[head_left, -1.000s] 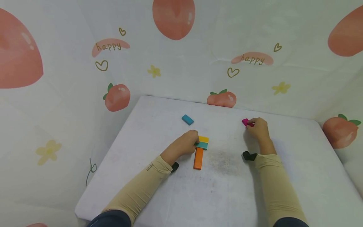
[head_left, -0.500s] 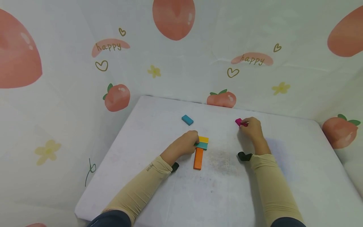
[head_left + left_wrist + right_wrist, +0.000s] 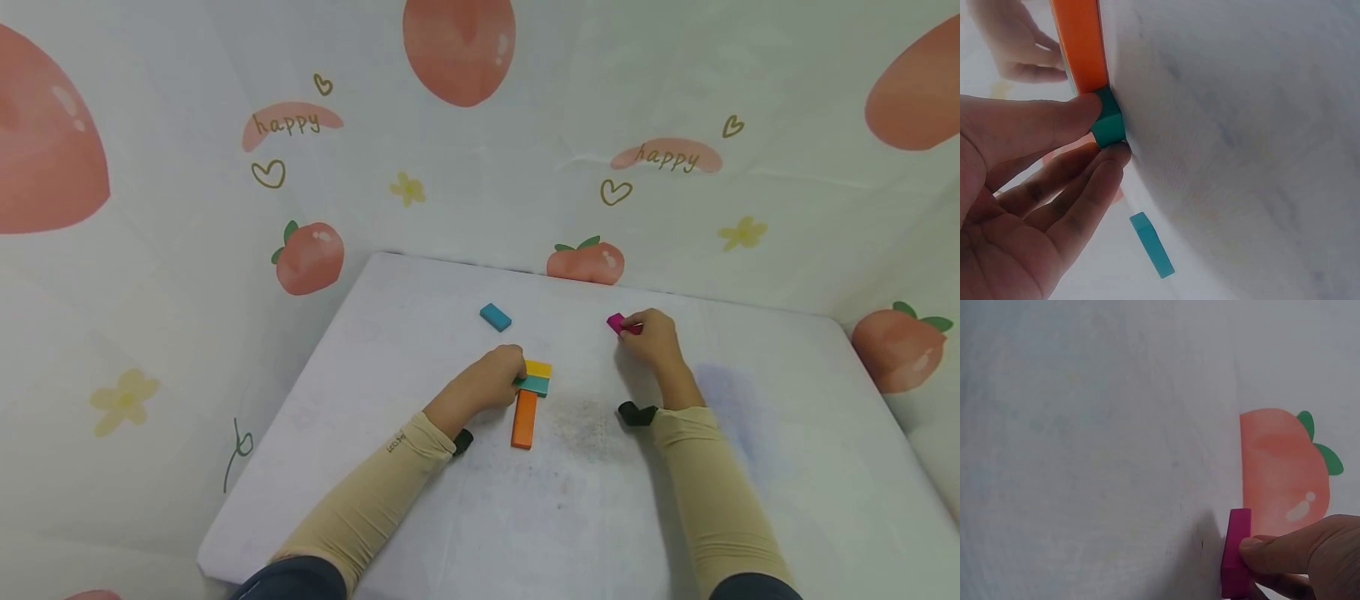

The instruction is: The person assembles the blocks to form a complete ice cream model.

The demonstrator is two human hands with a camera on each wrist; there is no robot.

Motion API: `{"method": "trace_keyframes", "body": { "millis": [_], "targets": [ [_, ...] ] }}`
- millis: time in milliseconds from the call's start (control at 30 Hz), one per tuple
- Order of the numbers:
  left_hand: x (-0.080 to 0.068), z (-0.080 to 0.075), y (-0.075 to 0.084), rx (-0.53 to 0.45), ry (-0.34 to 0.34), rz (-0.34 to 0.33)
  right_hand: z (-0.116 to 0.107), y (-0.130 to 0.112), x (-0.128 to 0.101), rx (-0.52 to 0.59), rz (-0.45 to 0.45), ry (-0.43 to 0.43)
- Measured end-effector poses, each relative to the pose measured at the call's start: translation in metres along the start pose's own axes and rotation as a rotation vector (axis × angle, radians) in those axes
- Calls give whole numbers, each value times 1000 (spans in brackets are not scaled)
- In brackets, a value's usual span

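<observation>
My left hand (image 3: 501, 373) pinches the end of a teal block (image 3: 536, 384) between thumb and fingers; the left wrist view shows the teal block (image 3: 1107, 124) gripped beside the orange block (image 3: 1079, 44). A yellow block (image 3: 538, 368) lies just behind the teal one, and the orange block (image 3: 525, 418) runs toward me from it. My right hand (image 3: 649, 335) holds a magenta block (image 3: 617, 323) by its end, a little above the table; the right wrist view shows the magenta block (image 3: 1235, 553) under my fingertips (image 3: 1272, 549). A blue block (image 3: 495, 317) lies alone farther back.
The white table (image 3: 585, 500) is backed by a cloth wall with peach prints (image 3: 587, 260). Its left edge (image 3: 300, 392) and rear edge are close to the blocks. A blue block (image 3: 1152, 244) also shows in the left wrist view.
My right hand has carried the magenta block to the left, toward the stacked blocks. The left hand and the teal, yellow and orange blocks have stayed put.
</observation>
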State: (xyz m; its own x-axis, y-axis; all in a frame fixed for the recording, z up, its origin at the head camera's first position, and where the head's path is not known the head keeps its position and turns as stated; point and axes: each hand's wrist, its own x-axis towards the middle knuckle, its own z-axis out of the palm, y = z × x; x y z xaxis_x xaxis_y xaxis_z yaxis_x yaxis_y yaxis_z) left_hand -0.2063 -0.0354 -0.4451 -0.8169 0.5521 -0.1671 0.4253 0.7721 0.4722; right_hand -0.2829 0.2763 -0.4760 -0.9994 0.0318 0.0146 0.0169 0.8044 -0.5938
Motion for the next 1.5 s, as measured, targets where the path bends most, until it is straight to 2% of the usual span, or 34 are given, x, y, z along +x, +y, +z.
{"method": "trace_keyframes", "body": {
  "millis": [300,733,1000,1500],
  "targets": [
    [0,0,0,2,2,-9,6,-12,-3,28,12,-29],
    [0,0,0,5,2,-1,15,-27,-6,57,-24,-67],
    [-2,-1,-2,10,33,57,21,-33,-6,68,-24,-99],
    [1,0,-1,10,17,30,35,-49,-9,88,-51,-130]
  ]
}}
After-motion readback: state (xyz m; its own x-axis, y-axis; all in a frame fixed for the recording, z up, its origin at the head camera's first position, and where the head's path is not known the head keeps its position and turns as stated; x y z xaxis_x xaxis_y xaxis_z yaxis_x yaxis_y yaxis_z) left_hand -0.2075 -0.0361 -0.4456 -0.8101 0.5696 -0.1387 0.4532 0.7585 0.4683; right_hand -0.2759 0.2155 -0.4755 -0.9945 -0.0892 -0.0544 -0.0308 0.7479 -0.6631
